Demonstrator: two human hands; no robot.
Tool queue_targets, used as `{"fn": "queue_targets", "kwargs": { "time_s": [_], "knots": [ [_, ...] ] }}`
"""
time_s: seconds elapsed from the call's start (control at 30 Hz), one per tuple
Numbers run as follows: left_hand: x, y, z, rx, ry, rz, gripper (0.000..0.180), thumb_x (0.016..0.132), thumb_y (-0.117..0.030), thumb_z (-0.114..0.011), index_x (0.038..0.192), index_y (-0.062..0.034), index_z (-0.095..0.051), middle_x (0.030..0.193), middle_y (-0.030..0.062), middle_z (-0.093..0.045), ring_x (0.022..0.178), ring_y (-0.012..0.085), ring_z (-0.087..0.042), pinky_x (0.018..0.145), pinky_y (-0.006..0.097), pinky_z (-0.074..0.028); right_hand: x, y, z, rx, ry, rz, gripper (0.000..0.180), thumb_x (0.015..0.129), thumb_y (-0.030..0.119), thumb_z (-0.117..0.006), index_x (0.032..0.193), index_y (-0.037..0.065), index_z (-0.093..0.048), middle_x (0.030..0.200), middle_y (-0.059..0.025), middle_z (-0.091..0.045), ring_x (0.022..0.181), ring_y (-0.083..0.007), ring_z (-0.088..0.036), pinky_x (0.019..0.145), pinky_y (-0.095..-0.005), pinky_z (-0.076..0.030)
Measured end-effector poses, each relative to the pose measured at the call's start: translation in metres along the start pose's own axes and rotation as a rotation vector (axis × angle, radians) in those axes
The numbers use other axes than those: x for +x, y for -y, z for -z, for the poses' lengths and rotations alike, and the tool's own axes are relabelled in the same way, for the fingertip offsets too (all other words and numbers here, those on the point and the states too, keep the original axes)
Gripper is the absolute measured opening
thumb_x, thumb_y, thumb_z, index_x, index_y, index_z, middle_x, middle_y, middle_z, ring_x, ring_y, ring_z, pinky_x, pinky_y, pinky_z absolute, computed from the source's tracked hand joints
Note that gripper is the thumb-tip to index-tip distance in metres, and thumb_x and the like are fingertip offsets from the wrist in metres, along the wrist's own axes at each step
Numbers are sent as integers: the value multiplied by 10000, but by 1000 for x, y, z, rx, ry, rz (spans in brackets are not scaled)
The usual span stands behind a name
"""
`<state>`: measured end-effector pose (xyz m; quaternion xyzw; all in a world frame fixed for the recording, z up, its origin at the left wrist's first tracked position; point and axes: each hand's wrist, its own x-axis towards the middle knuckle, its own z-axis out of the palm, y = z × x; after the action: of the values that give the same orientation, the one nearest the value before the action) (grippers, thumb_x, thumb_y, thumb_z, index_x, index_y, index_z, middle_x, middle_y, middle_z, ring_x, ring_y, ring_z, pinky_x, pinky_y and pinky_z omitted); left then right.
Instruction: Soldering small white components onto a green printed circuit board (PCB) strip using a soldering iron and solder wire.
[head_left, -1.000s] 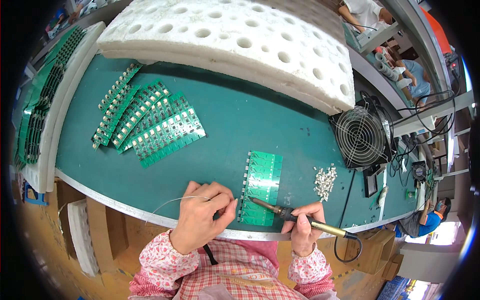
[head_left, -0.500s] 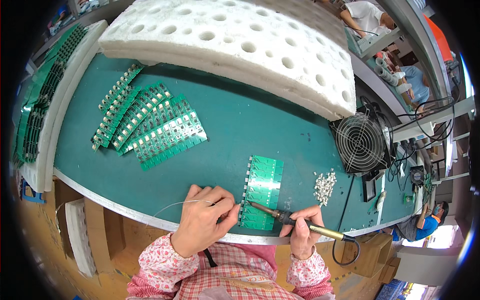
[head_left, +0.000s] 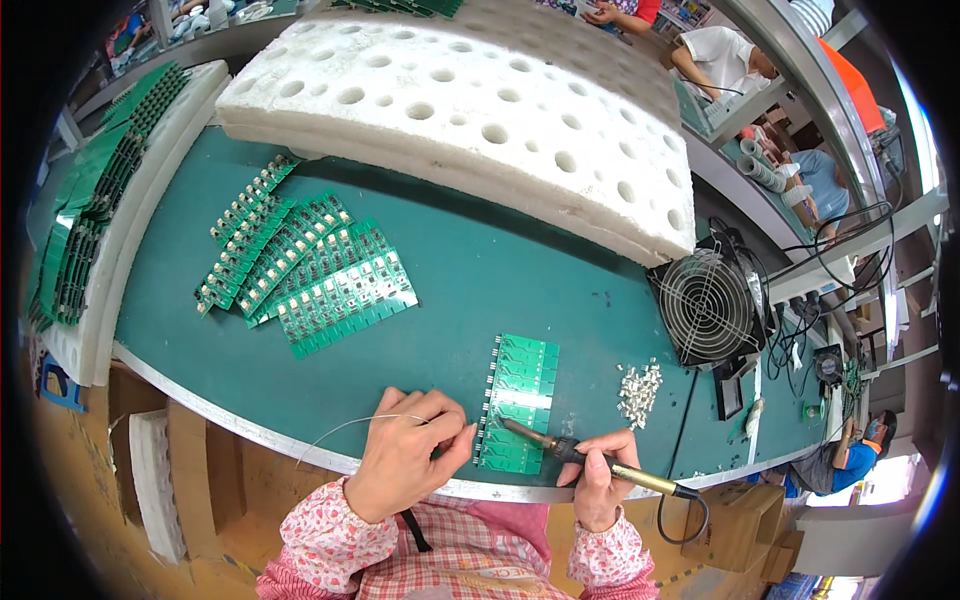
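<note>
My left hand [head_left: 402, 455] is closed, thumb and forefinger pinched on a thin solder wire [head_left: 335, 431] that curves out over the bench edge. Its fingertips are close to the left edge of a green circuit board panel [head_left: 527, 385], where a row of small metal pins sits. A soldering iron [head_left: 640, 477] with a dark grip and brass-coloured rear is held in my right hand [head_left: 602, 485]. Its tip points left over the lower half of the board, near the pins; whether it touches is unclear. Right of the board lies a pile of small white connectors [head_left: 638, 392].
Several populated green boards [head_left: 310, 270] fan out at the left on the green bench mat [head_left: 450, 290]. White foam blocks [head_left: 470, 130] with holes stand behind; another foam slab [head_left: 160, 190] carries stacked boards. A fan [head_left: 705, 305] stands at right, with cables beyond. Other people work farther off.
The iron's tip has shifted slightly right, away from the pin row. My left fingertips have drawn back a little from the board's edge. The whole view has shifted slightly.
</note>
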<state>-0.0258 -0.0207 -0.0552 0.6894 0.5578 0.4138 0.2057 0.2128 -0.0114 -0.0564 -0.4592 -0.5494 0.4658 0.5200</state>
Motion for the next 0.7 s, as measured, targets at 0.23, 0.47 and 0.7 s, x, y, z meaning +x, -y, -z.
{"fn": "queue_targets", "kwargs": {
  "time_s": [0.23, 0.47, 0.7],
  "knots": [
    [0, 0, 0, -6, -9, -3, 146, 811, -81, -745, 717, -69, -634, 805, 17, -649, 663, 208, -568, 714, 356, -381, -3, -1, 0, 28, -26, -13, 200, 973, 166, -602, 948, -23, -540, 711, -109, -653, 502, -121, -611, 470, -250, -499],
    [0, 1, 1, -7, 21, -9, 138, 816, -90, -739, 721, -74, -640, 797, 6, -635, 653, 206, -556, 712, 357, -376, -5, -2, 5, 4, 20, 11, 221, 971, 177, -608, 939, -30, -540, 729, -115, -659, 509, -124, -617, 470, -254, -504],
    [1, 0, 1, 5, 33, -23, 151, 818, -95, -738, 711, -84, -633, 799, -7, -629, 655, 199, -544, 718, 355, -369, -6, 0, 2, 24, -3, -20, 219, 970, 172, -610, 921, -31, -545, 734, -119, -665, 515, -129, -624, 475, -263, -514]
  ]
}}
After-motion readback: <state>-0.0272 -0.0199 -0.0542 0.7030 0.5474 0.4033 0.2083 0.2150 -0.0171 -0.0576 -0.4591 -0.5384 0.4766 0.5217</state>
